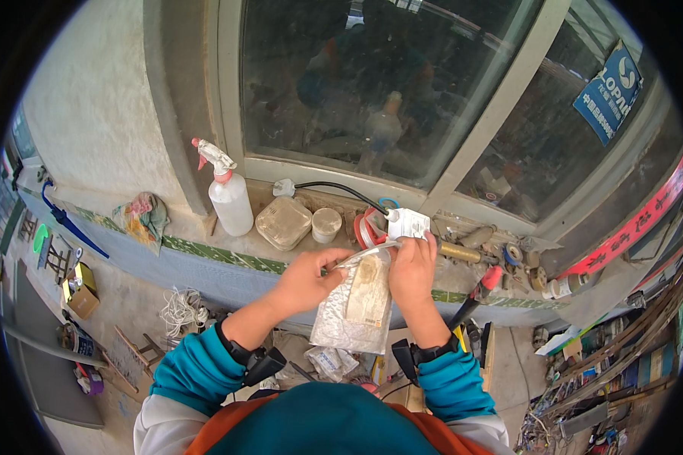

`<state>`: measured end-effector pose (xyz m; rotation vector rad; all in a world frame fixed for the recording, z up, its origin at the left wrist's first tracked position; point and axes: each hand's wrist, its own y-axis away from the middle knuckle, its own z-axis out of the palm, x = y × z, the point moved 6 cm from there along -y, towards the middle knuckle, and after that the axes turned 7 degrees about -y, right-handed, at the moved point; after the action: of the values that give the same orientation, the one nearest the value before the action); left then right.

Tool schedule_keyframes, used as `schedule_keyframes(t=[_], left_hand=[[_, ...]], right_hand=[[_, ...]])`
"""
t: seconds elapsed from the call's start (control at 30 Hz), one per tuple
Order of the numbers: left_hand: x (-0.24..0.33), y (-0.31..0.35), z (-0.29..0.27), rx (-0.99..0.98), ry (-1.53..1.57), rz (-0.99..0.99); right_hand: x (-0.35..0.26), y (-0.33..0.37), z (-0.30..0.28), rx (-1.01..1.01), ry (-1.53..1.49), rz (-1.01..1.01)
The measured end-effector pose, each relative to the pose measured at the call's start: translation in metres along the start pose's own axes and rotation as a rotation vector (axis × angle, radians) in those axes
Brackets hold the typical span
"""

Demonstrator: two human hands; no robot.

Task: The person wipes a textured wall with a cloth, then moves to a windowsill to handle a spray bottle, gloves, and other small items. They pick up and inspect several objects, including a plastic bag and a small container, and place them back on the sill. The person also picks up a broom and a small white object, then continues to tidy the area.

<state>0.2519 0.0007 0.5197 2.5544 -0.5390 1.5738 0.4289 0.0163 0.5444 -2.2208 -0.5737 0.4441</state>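
Note:
A clear bubble-wrap bag [330, 322] with a flat tan piece [366, 292] inside hangs in front of the window sill. My left hand [307, 279] pinches its upper left edge between thumb and fingers. At the upper right corner, my right hand [413, 273] is closed on the bag's top edge. Just above the right fingertips is a white block with a printed face [408, 224], joined to a black cable [341, 186]; whether those fingers touch it I cannot tell. A white plug [284, 188] lies at the cable's other end, by the window frame.
Along the sill stand a spray bottle [231, 201], a dusty square container [284, 223], a round tub [326, 225] and a red reel [369, 229]. A rag [142, 218] drapes over the edge at left. Coiled white cord [184, 309] lies below; clutter fills the right.

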Motion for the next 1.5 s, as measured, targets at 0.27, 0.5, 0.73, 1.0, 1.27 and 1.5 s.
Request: schedule_keyframes(t=[0.27, 0.5, 0.73, 1.0, 1.27, 1.5], left_hand=[[-0.019, 0.003, -0.012, 0.078, 0.321, 0.048], [-0.024, 0.017, -0.001, -0.065, 0.507, 0.03], [-0.041, 0.029, -0.008, -0.024, 0.481, 0.015], [-0.06, 0.027, -0.053, 0.059, -0.014, -0.071], [0.008, 0.059, -0.057, 0.655, -1.037, 0.234], [0.003, 0.054, -0.024, 0.377, -1.087, 0.315]], right_hand=[[-0.014, 0.025, 0.023, -0.029, -0.367, 0.404], [-0.018, 0.029, 0.034, 0.037, -0.461, 0.348], [-0.03, 0.018, 0.03, 0.018, -0.115, -0.006], [-0.033, 0.008, 0.044, -0.188, -0.266, -0.011], [-0.043, -0.007, 0.049, -0.339, -0.249, 0.246], [-0.06, -0.001, 0.053, -0.459, -0.705, 0.402]])
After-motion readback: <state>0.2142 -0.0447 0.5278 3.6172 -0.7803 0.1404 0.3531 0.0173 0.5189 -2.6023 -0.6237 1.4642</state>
